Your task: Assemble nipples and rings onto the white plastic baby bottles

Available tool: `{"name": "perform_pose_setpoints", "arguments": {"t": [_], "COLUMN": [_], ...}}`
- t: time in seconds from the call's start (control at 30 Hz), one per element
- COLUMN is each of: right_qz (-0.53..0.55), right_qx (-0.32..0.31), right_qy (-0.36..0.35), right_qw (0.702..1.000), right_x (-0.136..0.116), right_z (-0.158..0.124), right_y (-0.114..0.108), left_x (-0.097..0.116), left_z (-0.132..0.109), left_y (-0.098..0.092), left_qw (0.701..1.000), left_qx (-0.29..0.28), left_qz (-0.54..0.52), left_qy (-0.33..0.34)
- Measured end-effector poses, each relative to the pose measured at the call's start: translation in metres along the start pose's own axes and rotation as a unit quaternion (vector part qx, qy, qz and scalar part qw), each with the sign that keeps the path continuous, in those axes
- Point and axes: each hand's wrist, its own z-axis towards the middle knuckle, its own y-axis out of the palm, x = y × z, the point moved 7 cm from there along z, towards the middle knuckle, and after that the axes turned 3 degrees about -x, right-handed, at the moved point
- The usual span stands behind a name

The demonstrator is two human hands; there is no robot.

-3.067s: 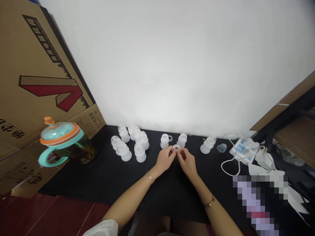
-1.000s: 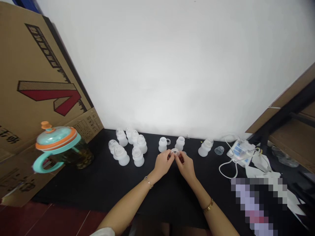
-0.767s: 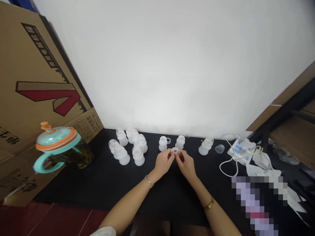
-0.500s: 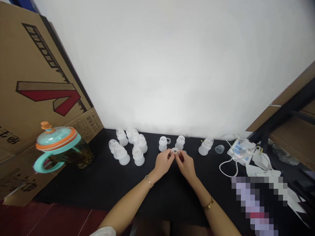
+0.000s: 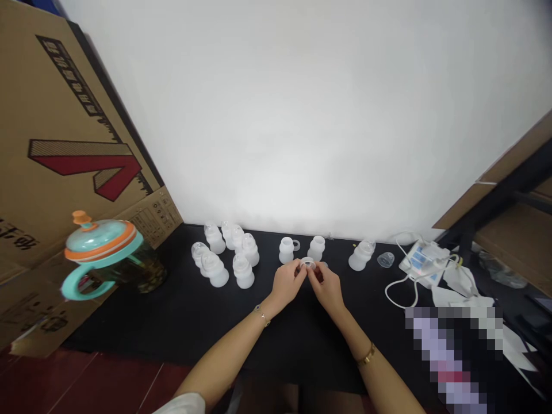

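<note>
Between the fingertips of my left hand (image 5: 287, 284) and my right hand (image 5: 326, 287) is a white bottle collar ring (image 5: 307, 262). Both hands are closed on it, pinching opposite sides; fingers partly hide it. Just beyond them stand two open white baby bottles, one on the left (image 5: 286, 251) with a loose white ring (image 5: 296, 245) beside it, and one on the right (image 5: 317, 249). Several capped baby bottles (image 5: 244, 272) stand grouped to the left. Farther right, another capped bottle (image 5: 361, 256) leans at an angle near a clear dome cap (image 5: 386, 260).
A jug (image 5: 103, 253) with a teal handle and orange-rimmed lid stands at the left by a large cardboard box (image 5: 77, 190). On the right lie a white power strip (image 5: 425, 261) with cables and white papers (image 5: 463, 296). The black table (image 5: 172, 328) meets a white wall.
My hands hold nearly the same pose around the ring. The view has shifted slightly, and the ring sits almost where it was.
</note>
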Motion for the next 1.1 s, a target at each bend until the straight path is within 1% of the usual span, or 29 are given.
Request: {"name": "perform_pose_setpoints", "arguments": {"t": [0.3,0.67,0.8,0.97,1.1], "right_qz": [0.003,-0.003,-0.011,-0.029,-0.021], "right_qx": [-0.004,-0.006,-0.007,-0.008,-0.007], "right_qy": [0.010,0.009,0.012,0.000,0.003], "right_qw": [1.000,1.000,1.000,1.000,1.000], "right_x": [0.0006,0.0013,0.0030,0.0010,-0.0002], "right_z": [-0.0002,0.0000,-0.0002,-0.0009,-0.0018], "right_y": [0.0007,0.0012,0.0017,0.0017,0.0011], "left_x": [0.0002,-0.0021,0.0004,0.0031,0.0044], "left_z": [0.0003,0.0003,0.0003,0.0008,0.0010], "left_y": [-0.0005,0.0015,-0.0010,-0.0040,-0.0051], "left_qw": [1.000,1.000,1.000,1.000,1.000], "left_qx": [0.004,-0.006,0.000,-0.006,0.001], "left_qz": [0.006,0.006,0.000,-0.011,0.003], "left_qy": [0.002,-0.009,0.000,0.003,0.009]}}
